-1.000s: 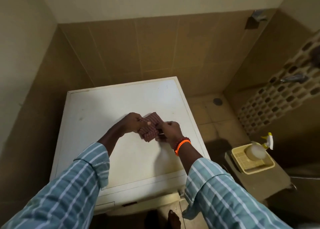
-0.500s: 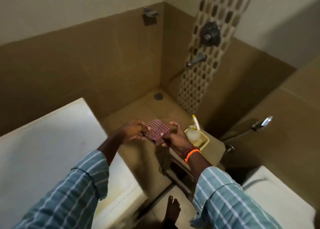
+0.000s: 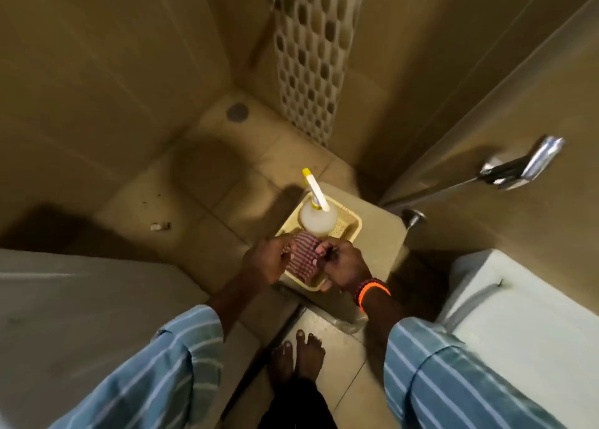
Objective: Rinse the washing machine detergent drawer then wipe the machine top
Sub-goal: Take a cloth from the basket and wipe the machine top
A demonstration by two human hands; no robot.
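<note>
cloth (image 3: 302,257): its two side edges are covered by the left hand (image 3: 266,261) and the right hand (image 3: 344,265); whether it touches the basket floor cannot be told.
basket (image 3: 352,223): its near left corner is hidden behind the hands and the cloth.
spray bottle (image 3: 318,218): only its top shows; the body below is out of sight.
washing machine (image 3: 81,315): blurred, cut off by the left edge; its detergent drawer is not visible.
tap (image 3: 522,166): motion-blurred.

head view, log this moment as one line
left hand: holds folded cloth | right hand: holds cloth | cloth: over yellow tray beside spray bottle | phase: stowing cloth, likely
</note>
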